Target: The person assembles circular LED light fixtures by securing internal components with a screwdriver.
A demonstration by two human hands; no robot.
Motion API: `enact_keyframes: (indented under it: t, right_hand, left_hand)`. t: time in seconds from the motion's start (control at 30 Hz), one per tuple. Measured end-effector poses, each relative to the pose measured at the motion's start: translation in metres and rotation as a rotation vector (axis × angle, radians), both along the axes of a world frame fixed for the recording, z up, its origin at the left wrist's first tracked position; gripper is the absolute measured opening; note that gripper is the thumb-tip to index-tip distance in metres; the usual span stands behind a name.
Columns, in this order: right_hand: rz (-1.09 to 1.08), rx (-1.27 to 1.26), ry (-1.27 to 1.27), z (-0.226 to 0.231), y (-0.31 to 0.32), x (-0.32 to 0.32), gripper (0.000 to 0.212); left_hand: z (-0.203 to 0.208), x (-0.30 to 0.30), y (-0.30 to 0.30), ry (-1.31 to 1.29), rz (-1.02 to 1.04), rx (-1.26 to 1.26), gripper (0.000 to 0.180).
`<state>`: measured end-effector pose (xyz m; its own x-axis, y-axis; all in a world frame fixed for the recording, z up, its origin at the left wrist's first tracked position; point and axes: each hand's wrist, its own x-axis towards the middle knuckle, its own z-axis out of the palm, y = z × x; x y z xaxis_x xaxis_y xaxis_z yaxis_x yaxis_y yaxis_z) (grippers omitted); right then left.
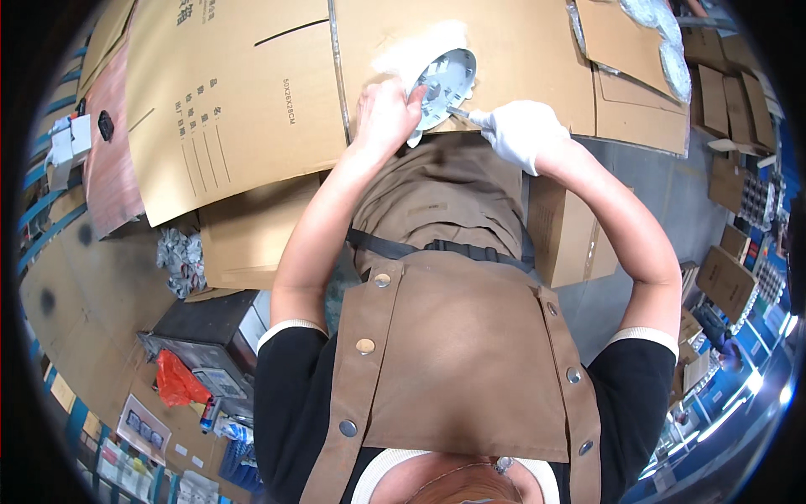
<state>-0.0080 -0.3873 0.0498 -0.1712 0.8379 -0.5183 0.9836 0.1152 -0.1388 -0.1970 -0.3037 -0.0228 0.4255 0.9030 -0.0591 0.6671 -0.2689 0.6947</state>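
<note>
A shallow round part, pale grey inside with raised ribs or blocks point(449, 77), is tilted up over the cardboard near its front edge. My left hand point(388, 116), bare, is closed on the part's near left rim with the thumb along the inside. In a white glove, my right hand point(525, 134) is closed around a slim tool point(459, 112) whose narrow end reaches the part's lower right edge. What kind of tool it is cannot be made out. Something white and overexposed, perhaps wrapping point(420, 49), lies just behind the part.
Flattened brown cardboard point(243, 109) covers the work surface. Bubble wrap point(672, 55) lies at the far right. To the left are a small black object point(105, 126) and a white box point(71, 147); below stand a dark cabinet point(197, 328) and a red bag point(179, 380). An open carton point(571, 231) is near my right side.
</note>
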Motion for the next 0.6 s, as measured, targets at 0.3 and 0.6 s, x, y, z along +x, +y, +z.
enact_keyframes:
  t: [0.3, 0.6]
  right_hand:
    - [-0.088, 0.019, 0.017, -0.022, -0.024, -0.014, 0.039]
    - [-0.626, 0.633, 0.505, -0.087, -0.044, 0.005, 0.028]
  left_hand:
    - [-0.030, -0.017, 0.022, 0.008, 0.066, -0.238, 0.033]
    - [-0.034, -0.020, 0.045, -0.172, -0.008, -0.449, 0.036]
